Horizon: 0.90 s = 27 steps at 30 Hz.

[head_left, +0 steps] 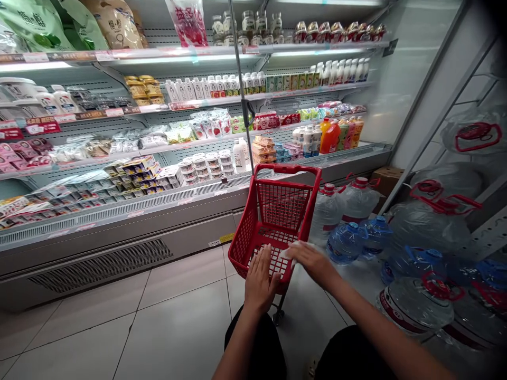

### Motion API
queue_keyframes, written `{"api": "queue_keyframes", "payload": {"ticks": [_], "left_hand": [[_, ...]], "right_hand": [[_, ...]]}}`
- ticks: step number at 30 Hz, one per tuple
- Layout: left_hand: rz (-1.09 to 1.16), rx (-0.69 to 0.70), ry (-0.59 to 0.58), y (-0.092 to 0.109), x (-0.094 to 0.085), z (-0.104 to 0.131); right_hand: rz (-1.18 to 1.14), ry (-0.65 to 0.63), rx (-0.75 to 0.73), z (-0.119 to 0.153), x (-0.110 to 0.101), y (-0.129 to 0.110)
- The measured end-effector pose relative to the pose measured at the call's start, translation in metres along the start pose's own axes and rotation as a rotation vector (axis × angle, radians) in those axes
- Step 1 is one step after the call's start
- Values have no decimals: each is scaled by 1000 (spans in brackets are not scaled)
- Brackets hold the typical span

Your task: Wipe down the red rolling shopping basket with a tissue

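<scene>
A red plastic shopping cart (282,203) with a lattice basket stands in front of me, its inside bare where it shows. Over the near left part of the basket is my left hand (259,279), fingers stretched out and thumb apart, holding nothing. My right hand (311,259) is at the basket's right rim, its fingers closed on a crumpled white wipe (291,250). Part of the wipe is hidden by the fingers.
A refrigerated display case (190,227) with dairy cups, bottles and pouches runs along the far side. Several large water bottles (415,303) stand on the floor at the right, some with red handles. A cardboard box (387,179) sits behind them. Pale floor tiles (178,327) lie at the left.
</scene>
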<state>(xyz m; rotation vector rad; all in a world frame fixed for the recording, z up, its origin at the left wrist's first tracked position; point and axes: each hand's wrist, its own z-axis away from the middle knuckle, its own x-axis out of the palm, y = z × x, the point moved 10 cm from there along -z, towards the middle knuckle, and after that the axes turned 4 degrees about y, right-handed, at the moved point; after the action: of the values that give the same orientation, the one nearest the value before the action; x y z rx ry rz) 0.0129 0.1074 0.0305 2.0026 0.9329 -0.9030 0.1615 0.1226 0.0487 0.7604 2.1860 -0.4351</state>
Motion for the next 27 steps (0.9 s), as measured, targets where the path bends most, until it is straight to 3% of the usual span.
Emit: {"api": "queue_keyframes", "payload": {"ticks": [2,4,10,16,18,24,27], "left_hand": [[14,-13,-20,-9,0,-1],[11,-60,-21,-21,-3,-4],[-52,-211,-26,-50,-15,-13],[-115,-114,10,-21,-10,-16],[-161,-78,32,-18,-10,-13],[-275,-90,62,-38,-23,-10],[-322,-106,120,-30,-29,-12]], "right_hand": [[-4,3,80,-5,-4,21],[-39,10,123,-6,-2,26],[-163,-8,114,-5,12,-3],[-89,-20,7,-20,20,-30],[-57,-35,-7,-19,17,-20],[114,71,136,0,-22,55],[113,91,154,1,-14,41]]}}
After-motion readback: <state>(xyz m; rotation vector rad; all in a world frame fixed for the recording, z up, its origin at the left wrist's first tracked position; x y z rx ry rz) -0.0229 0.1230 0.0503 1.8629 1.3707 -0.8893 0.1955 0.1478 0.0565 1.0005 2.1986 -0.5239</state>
